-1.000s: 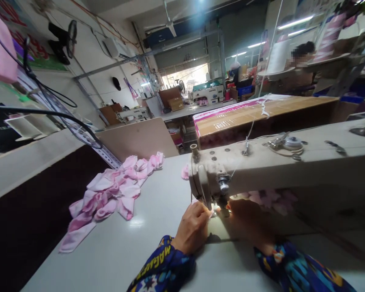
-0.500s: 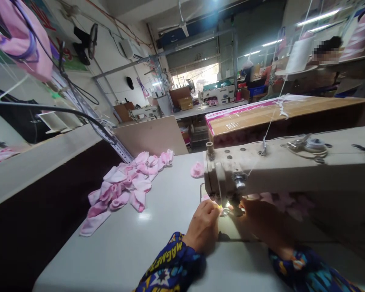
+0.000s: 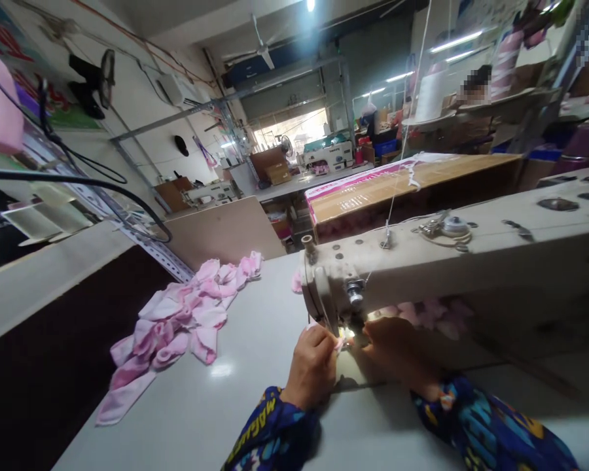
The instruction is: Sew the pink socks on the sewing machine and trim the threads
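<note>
A sewing machine [image 3: 422, 265] reaches in from the right, its lamp lighting the needle area. My left hand [image 3: 311, 366] is closed beside the needle, fingertips pinching a small pink fabric piece [image 3: 340, 343]. On the other side of the needle, my right hand [image 3: 395, 347] is in shadow under the machine arm, its fingers curled inward. What its fingertips grip is too dark to make out. More pink fabric pieces [image 3: 434, 314] show behind the right hand, beneath the arm. Left of the machine, a loose pile of pink and white fabric pieces [image 3: 177, 324] lies on the table [image 3: 245, 399].
Behind the machine stands a cardboard box [image 3: 358, 203]. A beige board [image 3: 220, 229] edges the table's far side. White thread runs down to the machine from a cone [image 3: 429, 95]. A black cable [image 3: 78, 180] crosses at left. Another person is at the back right.
My view has turned to the right, so the scene sits further left. Both hands remain at the needle; the pink fabric at my left fingertips shows more plainly.
</note>
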A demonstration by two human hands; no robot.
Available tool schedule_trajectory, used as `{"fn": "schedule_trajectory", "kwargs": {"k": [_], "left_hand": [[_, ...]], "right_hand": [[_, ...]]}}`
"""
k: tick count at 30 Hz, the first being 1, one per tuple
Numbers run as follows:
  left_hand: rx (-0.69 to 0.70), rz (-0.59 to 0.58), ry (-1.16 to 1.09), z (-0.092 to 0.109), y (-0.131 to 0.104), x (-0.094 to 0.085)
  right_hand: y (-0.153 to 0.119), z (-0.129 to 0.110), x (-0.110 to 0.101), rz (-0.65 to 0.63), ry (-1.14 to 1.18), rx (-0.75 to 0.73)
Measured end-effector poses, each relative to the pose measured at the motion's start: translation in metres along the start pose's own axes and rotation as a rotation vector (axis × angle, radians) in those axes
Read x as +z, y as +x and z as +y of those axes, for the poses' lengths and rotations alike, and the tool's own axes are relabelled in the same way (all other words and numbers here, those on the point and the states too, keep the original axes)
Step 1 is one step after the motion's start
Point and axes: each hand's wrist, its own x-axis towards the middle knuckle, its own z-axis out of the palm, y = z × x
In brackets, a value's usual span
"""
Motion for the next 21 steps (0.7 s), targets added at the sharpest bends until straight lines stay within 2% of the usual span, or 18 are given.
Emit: {"fn": "schedule_trajectory", "kwargs": {"k": [7, 14, 21], "left_hand": [[0.058, -0.027, 0.098, 0.005, -0.001, 0.003], [0.025, -0.095, 0.066, 0.009, -0.009, 0.004], [0.024, -0.114, 0.072, 0.011, -0.012, 0.005]], "right_hand": [[0.002, 0.005, 0.004, -0.006, -0.057, 0.007], [-0.002, 0.007, 0.023, 0.098, -0.060, -0.012], [-0.006, 0.006, 0.022, 0.129, -0.090, 0.012]]}}
